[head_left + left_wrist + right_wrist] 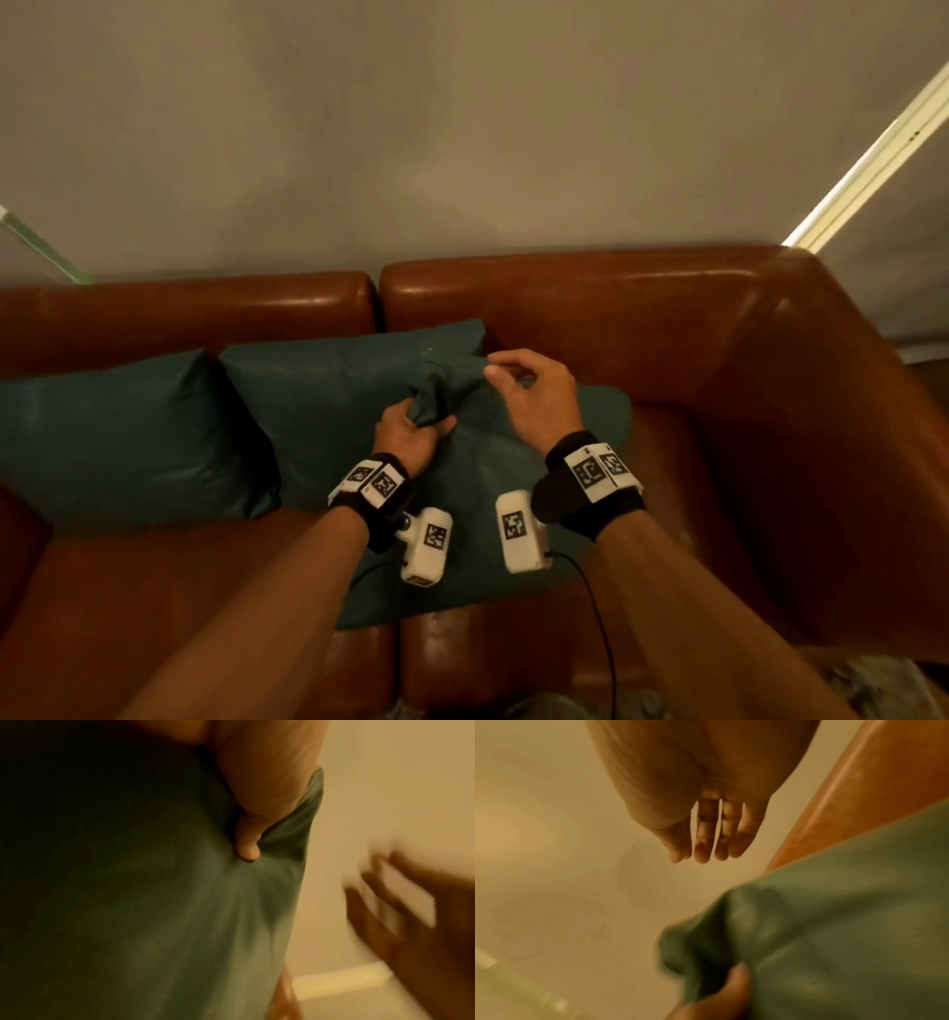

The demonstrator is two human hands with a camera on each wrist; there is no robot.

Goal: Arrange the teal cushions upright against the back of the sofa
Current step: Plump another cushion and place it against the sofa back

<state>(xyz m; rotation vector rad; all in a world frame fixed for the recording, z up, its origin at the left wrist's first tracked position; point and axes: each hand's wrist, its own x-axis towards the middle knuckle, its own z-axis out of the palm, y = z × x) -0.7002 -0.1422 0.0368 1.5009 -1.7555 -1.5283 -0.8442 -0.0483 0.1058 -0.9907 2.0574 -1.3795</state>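
Three teal cushions are on a brown leather sofa (667,329). The left cushion (102,437) and the middle cushion (328,380) lean against the sofa back. The third cushion (493,478) lies tilted in front of them on the seat. My left hand (411,431) grips a bunched upper corner of it; in the left wrist view the thumb (248,845) digs into the teal fabric (180,912). My right hand (529,385) hovers just above that cushion's top edge and holds nothing. In the right wrist view its fingers (706,833) are straight and apart from the cushion (834,923).
A plain wall rises behind the sofa. The sofa's right armrest (847,411) stands close to the third cushion. A white door trim (873,154) slants at the upper right. A black cable (601,616) hangs from my right wrist over the seat.
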